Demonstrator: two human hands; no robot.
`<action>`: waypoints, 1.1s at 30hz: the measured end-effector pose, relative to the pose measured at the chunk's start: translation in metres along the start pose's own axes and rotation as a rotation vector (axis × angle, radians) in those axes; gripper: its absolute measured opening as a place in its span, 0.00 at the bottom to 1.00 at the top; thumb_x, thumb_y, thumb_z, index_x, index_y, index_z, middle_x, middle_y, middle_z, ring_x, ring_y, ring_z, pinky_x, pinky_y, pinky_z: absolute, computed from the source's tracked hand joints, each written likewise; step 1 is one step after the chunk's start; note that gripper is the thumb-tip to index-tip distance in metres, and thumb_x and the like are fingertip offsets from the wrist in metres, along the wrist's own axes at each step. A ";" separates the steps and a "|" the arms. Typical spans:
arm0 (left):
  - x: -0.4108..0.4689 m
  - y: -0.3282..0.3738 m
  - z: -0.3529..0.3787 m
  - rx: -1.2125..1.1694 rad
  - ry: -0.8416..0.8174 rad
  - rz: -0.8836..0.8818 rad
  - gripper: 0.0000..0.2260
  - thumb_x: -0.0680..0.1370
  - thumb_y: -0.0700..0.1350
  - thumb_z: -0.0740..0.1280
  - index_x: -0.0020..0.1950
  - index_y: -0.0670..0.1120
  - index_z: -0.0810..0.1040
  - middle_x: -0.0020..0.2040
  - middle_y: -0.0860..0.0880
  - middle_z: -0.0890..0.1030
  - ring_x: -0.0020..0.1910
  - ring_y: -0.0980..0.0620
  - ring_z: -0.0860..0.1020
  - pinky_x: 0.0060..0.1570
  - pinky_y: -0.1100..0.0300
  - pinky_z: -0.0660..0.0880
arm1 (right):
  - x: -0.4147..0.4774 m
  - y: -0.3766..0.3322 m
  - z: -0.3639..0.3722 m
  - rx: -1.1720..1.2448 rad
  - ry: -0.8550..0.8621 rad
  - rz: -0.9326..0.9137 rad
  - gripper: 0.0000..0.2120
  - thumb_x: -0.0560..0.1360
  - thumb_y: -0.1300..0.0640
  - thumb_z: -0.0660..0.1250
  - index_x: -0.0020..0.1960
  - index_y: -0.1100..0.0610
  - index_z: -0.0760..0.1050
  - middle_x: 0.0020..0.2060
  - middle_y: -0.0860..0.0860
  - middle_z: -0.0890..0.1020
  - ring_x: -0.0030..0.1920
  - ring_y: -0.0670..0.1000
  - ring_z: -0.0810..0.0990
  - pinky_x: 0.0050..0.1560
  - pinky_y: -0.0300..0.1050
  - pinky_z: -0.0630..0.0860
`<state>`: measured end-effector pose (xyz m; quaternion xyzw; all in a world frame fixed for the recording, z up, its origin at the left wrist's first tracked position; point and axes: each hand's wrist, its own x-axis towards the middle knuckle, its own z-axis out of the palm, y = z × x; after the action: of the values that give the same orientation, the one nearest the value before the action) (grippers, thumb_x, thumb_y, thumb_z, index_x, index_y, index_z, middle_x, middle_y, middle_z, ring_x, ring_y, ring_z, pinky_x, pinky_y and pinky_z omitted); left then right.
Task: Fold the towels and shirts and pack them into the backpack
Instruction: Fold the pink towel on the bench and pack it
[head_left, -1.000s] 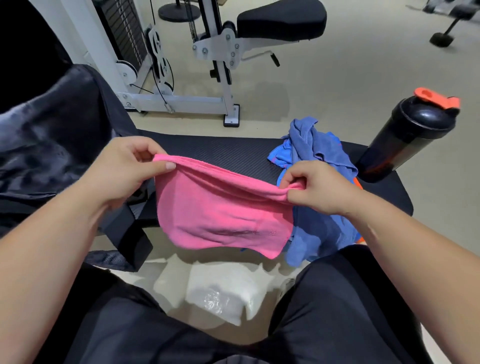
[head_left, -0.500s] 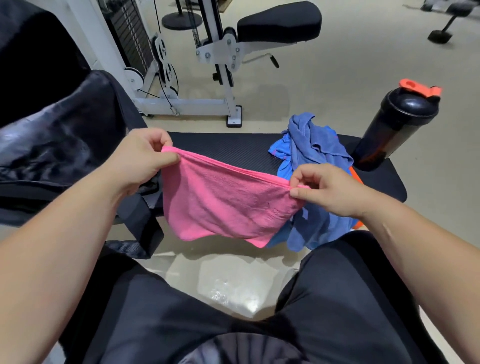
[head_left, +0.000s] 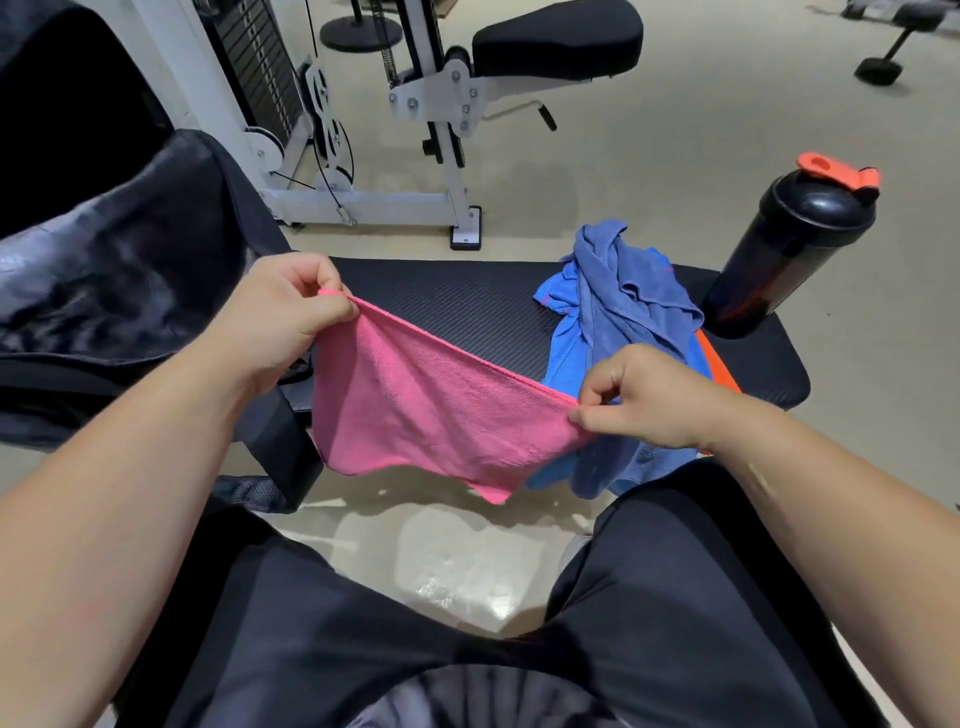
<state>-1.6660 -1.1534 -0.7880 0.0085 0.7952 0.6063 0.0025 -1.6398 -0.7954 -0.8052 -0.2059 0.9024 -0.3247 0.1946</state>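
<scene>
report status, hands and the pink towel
Top corners of pink towel pinched by left hand and right hand. Towel stretched in air before the bench. Heap of blue clothes behind it on bench.

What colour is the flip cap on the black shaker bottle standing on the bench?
Orange; the flip cap tops the shaker bottle, clearest in the head view.

The middle of the desk (head_left: 457, 306) is bare, with the backpack (head_left: 119, 280) blocking the left side, the blue clothes pile (head_left: 618, 312) and black bottle (head_left: 784, 254) crowding the right, and the pink towel (head_left: 426, 410) hanging across the near edge.
</scene>
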 end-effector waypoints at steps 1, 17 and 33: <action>0.001 -0.003 -0.003 0.052 -0.017 -0.005 0.14 0.71 0.31 0.71 0.32 0.45 0.72 0.38 0.39 0.78 0.39 0.49 0.73 0.40 0.56 0.68 | 0.000 0.002 -0.003 -0.003 0.004 0.011 0.10 0.73 0.58 0.73 0.33 0.54 0.82 0.31 0.47 0.83 0.36 0.49 0.82 0.45 0.50 0.78; 0.011 -0.028 -0.030 0.300 -0.307 -0.116 0.19 0.67 0.32 0.79 0.29 0.43 0.70 0.28 0.49 0.71 0.30 0.55 0.68 0.30 0.65 0.66 | 0.006 0.009 -0.027 0.189 -0.057 0.035 0.04 0.71 0.62 0.78 0.39 0.58 0.84 0.37 0.55 0.86 0.43 0.62 0.83 0.49 0.53 0.80; 0.004 -0.019 -0.037 0.359 -0.395 -0.191 0.20 0.57 0.52 0.86 0.40 0.42 0.85 0.35 0.36 0.83 0.33 0.47 0.81 0.35 0.62 0.80 | 0.019 0.003 -0.045 0.104 -0.188 0.175 0.19 0.74 0.66 0.73 0.61 0.52 0.80 0.39 0.53 0.86 0.43 0.56 0.83 0.54 0.49 0.78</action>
<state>-1.6705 -1.1939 -0.7961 0.0518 0.8711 0.4394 0.2131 -1.6778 -0.7801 -0.7791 -0.1457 0.8766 -0.3322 0.3161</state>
